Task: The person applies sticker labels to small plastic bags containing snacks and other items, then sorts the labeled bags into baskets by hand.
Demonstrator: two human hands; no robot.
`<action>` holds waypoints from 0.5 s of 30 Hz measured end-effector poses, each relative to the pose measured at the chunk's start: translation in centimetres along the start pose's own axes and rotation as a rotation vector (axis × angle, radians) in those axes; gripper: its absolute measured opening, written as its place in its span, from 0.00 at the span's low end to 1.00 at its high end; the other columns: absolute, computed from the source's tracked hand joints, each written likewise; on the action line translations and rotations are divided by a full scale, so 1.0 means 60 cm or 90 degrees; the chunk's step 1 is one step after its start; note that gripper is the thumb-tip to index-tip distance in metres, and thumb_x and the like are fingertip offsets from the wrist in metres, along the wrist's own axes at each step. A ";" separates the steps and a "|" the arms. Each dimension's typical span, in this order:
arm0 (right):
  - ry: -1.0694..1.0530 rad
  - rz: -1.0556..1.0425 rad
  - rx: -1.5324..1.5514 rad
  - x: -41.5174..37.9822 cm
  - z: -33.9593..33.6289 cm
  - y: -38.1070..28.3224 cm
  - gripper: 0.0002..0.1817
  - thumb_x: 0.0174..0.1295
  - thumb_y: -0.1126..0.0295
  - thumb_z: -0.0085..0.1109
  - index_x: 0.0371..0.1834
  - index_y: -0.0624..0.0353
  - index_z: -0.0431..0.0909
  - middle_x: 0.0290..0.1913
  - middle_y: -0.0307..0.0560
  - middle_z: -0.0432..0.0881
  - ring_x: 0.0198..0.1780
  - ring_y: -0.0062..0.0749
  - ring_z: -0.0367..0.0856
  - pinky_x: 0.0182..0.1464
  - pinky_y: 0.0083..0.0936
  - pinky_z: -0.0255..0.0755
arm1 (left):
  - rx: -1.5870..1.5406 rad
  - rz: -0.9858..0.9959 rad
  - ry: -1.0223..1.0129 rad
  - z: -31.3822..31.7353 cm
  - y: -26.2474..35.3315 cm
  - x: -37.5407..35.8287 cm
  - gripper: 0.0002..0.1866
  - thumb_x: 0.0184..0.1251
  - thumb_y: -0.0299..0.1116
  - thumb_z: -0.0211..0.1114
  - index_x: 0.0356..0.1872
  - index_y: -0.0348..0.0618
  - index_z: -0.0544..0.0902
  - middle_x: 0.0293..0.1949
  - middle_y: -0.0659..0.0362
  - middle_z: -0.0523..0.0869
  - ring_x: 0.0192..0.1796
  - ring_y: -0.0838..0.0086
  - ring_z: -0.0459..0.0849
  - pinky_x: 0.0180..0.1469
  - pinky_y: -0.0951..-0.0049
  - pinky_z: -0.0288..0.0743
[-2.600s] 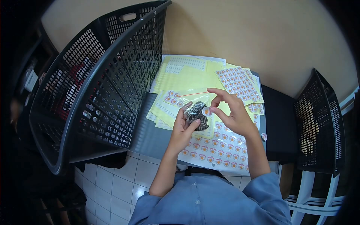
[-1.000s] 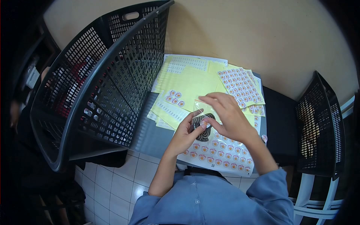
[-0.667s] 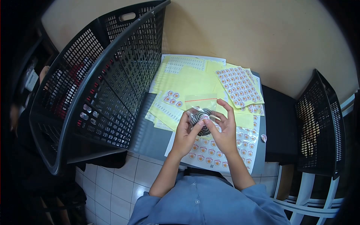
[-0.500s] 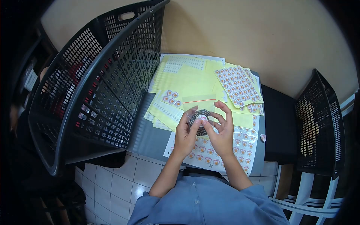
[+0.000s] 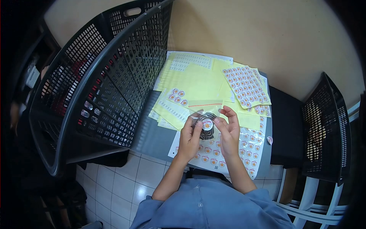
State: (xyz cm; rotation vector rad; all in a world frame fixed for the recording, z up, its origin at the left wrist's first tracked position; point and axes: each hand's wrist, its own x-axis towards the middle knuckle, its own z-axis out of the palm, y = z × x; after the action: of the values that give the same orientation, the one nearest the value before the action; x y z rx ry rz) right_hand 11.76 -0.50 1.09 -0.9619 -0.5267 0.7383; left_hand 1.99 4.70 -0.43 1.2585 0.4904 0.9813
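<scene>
In front of me is a clear zip bag [image 5: 206,105] with a red line along its top. A dark item with curved stripes or coils [image 5: 207,134] shows inside it. On the bag's front sits a round white sticker [image 5: 207,124] with an orange middle. My left hand [image 5: 190,135] grips the bag's left side, thumb on the front beside the sticker. My right hand [image 5: 229,129] pinches the right edge, its thumb near the sticker and its fingers curled behind. Below lies a printed sticker sheet [image 5: 248,152].
Yellow backing sheets [image 5: 194,84] and a sheet of round stickers [image 5: 246,86] cover the grey table [image 5: 143,131]. A tall black crate [image 5: 114,84] stands at left, another black basket [image 5: 331,133] at right. One loose sticker piece [image 5: 270,140] lies near the table's right edge.
My right thumb has moved off the sticker towards the bag's right edge, and the left thumb has drawn slightly aside. The whole round sticker is now uncovered.
</scene>
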 end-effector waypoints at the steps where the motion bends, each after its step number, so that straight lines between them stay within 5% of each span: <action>1: -0.016 -0.037 -0.035 -0.003 0.003 0.003 0.27 0.48 0.81 0.57 0.52 0.65 0.58 0.47 0.47 0.63 0.38 0.20 0.70 0.40 0.15 0.67 | -0.006 0.003 -0.007 0.000 -0.001 -0.001 0.18 0.64 0.30 0.47 0.53 0.32 0.64 0.42 0.54 0.76 0.44 0.78 0.73 0.48 0.78 0.66; 11: 0.013 -0.078 -0.100 -0.005 0.013 0.022 0.29 0.45 0.82 0.60 0.52 0.65 0.58 0.44 0.44 0.64 0.34 0.17 0.68 0.37 0.13 0.65 | -0.008 -0.045 -0.012 0.002 0.010 -0.007 0.19 0.60 0.27 0.53 0.52 0.34 0.65 0.45 0.54 0.74 0.45 0.78 0.74 0.47 0.80 0.67; 15: -0.066 -0.111 -0.112 -0.017 0.002 0.032 0.31 0.44 0.83 0.61 0.52 0.65 0.57 0.45 0.44 0.64 0.35 0.19 0.70 0.38 0.15 0.66 | -0.053 -0.025 0.037 -0.012 -0.008 -0.010 0.13 0.62 0.29 0.51 0.46 0.35 0.68 0.37 0.58 0.76 0.40 0.81 0.74 0.43 0.82 0.67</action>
State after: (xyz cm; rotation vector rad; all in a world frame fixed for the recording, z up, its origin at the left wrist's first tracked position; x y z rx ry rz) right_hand 10.37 -0.50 -0.60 -1.0296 -0.7670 0.5944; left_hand 1.30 4.63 -1.19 1.1440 0.5125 0.9970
